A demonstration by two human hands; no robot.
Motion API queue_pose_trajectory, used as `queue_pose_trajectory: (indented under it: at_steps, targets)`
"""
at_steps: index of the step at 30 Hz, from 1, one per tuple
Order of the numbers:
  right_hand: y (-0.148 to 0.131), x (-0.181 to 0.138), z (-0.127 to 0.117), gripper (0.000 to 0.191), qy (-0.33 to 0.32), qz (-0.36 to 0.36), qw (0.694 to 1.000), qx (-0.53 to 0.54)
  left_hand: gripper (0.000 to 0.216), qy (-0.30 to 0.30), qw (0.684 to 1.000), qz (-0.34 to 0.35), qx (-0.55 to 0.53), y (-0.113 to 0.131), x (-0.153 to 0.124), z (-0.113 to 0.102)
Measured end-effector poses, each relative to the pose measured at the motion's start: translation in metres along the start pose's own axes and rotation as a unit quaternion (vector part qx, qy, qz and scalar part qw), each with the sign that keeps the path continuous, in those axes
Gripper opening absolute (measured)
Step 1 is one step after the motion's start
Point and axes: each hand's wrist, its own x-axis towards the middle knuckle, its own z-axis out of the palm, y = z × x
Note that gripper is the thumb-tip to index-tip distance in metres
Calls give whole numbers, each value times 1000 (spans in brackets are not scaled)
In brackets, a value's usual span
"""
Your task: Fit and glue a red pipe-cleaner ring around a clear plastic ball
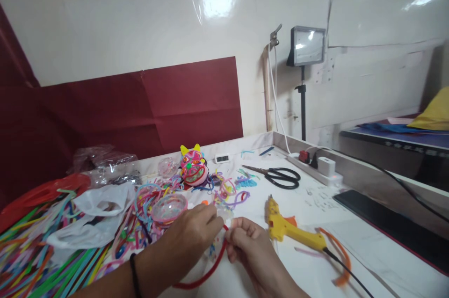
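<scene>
White counter (252,142) against a pale wall (157,22) partly covered in dark red paper (196,106). At the near middle, the right hand (254,246) pinches a red pipe cleaner (216,266) close to its upper end; its long axis curves away from that grip, near and left, passing below the left hand (194,230). Left fingers bend beside that end; whether they hold it, I cannot tell. Pale lettering (414,146) at far right and faint marks (317,199) beyond the yellow glue gun (284,225) are unreadable.

From our right hand (248,241), we have pipe cleaners (75,272) at 9 o'clock, scissors (269,172) at 1, the glue gun (280,227) at 3.
</scene>
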Motion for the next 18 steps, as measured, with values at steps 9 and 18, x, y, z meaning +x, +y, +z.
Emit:
queue_pose_trajectory:
  at_steps: [9,18]
  targets:
    - [-3,0,0,10,8,0,1000,-1,17,3,993,-47,-105,-2,3,0]
    - [-1,0,-3,12,8,1,1000,11,11,67,970,-140,-188,-6,-14,1]
